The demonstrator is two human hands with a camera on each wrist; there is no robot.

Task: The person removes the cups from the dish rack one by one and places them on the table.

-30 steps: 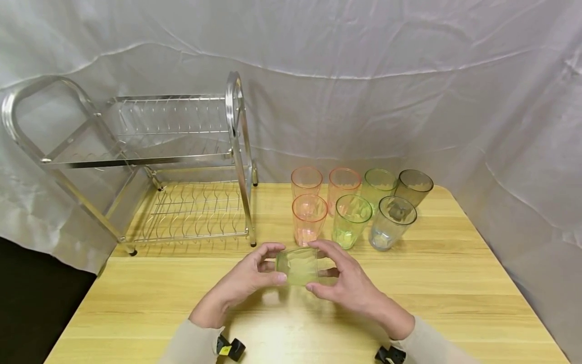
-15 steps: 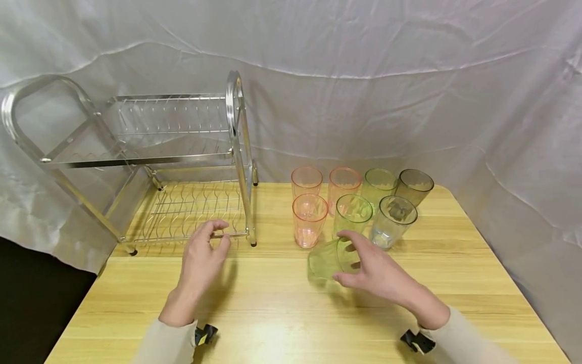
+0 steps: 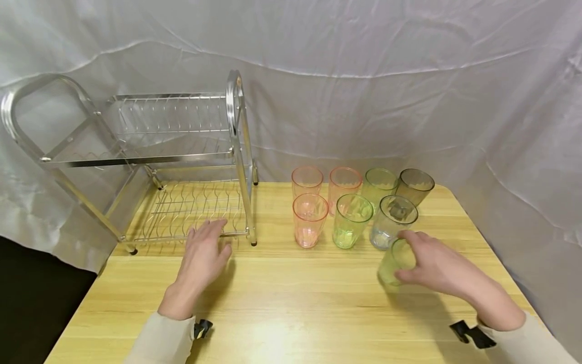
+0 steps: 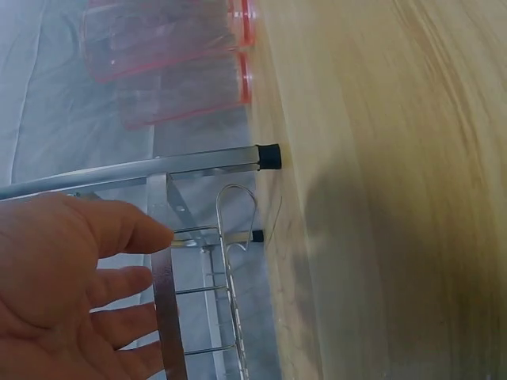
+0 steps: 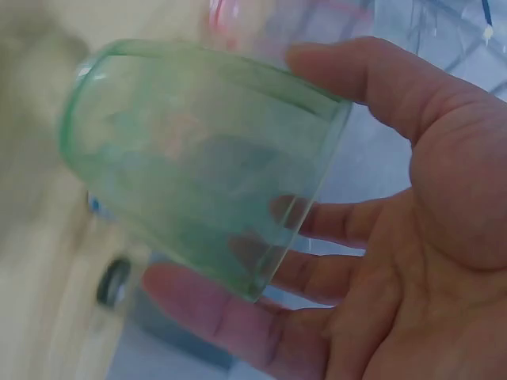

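Observation:
My right hand grips a translucent green tumbler near its rim, thumb on one side and fingers on the other. The tumbler tilts above the tabletop, just in front of a clear bluish-grey tumbler. Left of that one stand a brighter green tumbler and a pink tumbler. My left hand holds nothing; its fingers are loosely bent by the lower front rail of a metal dish rack. Whether they touch the rail, I cannot tell.
A back row has two pink tumblers, an olive-green tumbler and a dark grey tumbler, all upright. The two-tier rack stands at the left of the wooden table. A grey curtain hangs behind.
Both hands held the green tumbler at first. My left hand let go and moved left to the rack's front. My right hand carried the tumbler to the right.

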